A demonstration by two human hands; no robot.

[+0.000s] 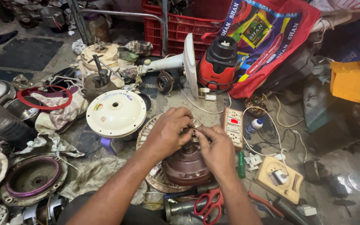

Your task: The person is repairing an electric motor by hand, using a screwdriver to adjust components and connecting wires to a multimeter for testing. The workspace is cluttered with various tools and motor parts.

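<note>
A brown metal fan motor [186, 166] sits low in the middle of the head view, resting on a round perforated metal plate [157, 179]. My left hand [167, 131] is curled over the motor's top from the left. My right hand [215, 148] comes in from the right, fingertips pinching at something small on the motor's top. The two hands touch there. What they pinch is hidden by the fingers.
A cream round fan cover [116, 112] lies to the left. Red-handled scissors [209, 204] lie in front. A switch-and-socket board [233, 127] and small glue bottle [253, 126] lie right. A red blender base [218, 64], white fan stand [180, 62] and red crate [176, 27] stand behind.
</note>
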